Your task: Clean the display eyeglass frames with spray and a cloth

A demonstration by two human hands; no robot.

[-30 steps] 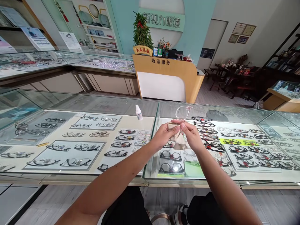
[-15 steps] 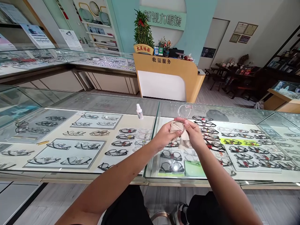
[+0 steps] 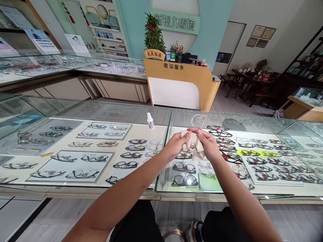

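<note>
A pair of clear-framed glasses (image 3: 197, 121) with pinkish temples is held up over the glass counter (image 3: 101, 112). My left hand (image 3: 176, 145) is closed on a beige cleaning cloth (image 3: 195, 151) wrapped round the lower part of the glasses. My right hand (image 3: 208, 144) pinches the frame and cloth from the right side. The two hands touch at the fingertips. One lens stands above the hands; the other is hidden in the cloth.
A small white spray bottle (image 3: 150, 121) stands on the counter left of the hands. Rows of display glasses (image 3: 131, 155) lie under the glass. Behind stand a wooden cashier desk (image 3: 180, 84) with a plant (image 3: 153, 35), and dark tables (image 3: 252, 82) at right.
The cloth has shifted slightly in my hands against the glasses; the hands stay together at the same spot over the counter.
</note>
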